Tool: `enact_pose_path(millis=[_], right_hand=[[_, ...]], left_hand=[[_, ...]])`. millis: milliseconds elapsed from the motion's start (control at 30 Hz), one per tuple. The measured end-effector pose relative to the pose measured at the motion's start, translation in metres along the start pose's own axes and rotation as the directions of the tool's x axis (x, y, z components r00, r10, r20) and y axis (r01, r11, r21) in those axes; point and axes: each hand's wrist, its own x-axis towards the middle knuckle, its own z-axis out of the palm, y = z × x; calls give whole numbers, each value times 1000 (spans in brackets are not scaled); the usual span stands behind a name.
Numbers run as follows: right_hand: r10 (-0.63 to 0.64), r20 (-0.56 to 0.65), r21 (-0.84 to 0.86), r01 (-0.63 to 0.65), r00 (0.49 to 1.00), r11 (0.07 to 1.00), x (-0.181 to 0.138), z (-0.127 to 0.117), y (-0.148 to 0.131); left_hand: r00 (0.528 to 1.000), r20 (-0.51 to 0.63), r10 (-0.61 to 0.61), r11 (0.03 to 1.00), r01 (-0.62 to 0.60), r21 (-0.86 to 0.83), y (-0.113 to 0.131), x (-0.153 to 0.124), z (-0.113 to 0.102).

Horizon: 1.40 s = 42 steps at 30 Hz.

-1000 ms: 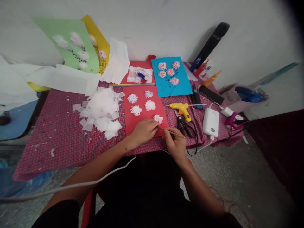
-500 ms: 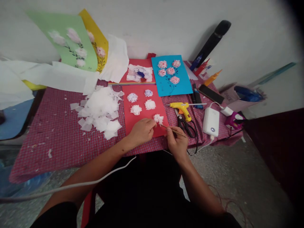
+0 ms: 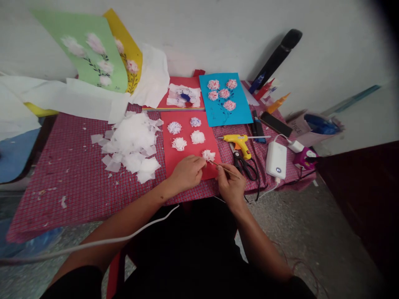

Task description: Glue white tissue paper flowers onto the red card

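My left hand (image 3: 186, 172) rests curled on the near edge of a red card (image 3: 188, 143), its fingertips beside a white tissue flower (image 3: 208, 155). My right hand (image 3: 230, 185) pinches a thin wooden stick (image 3: 225, 169) whose tip reaches that flower. Several more tissue flowers sit higher on the red card, two of them speckled blue (image 3: 174, 127).
A heap of white tissue squares (image 3: 134, 143) lies left of the card. A yellow glue gun (image 3: 239, 142), black scissors (image 3: 245, 165) and a white power bank (image 3: 276, 160) lie to the right. A blue card with pink flowers (image 3: 224, 99) sits behind; green and yellow cards lean on the wall.
The stick's tip has moved up from the card's near edge to the flower, and my right hand has followed slightly upward. My left hand stays put.
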Motion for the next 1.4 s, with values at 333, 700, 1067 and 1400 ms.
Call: enact_pose_path(millis=[333, 700, 1067, 1400], right_hand=[[-206, 170, -247, 244, 964, 938, 12, 0, -21], [-172, 201, -267, 223, 964, 937, 35, -4, -26], [-192, 125, -220, 216, 973, 951, 28, -13, -35], [-102, 41, -127, 107, 994, 986, 15, -33, -24]], left_hand=[[1000, 7, -21, 1000, 21, -22, -1, 0, 0], [1000, -3, 8, 985, -7, 174, 3, 2, -5], [1000, 15, 6, 982, -9, 188, 1, 3, -4], [1000, -1, 20, 974, -19, 226, 6, 1, -5]])
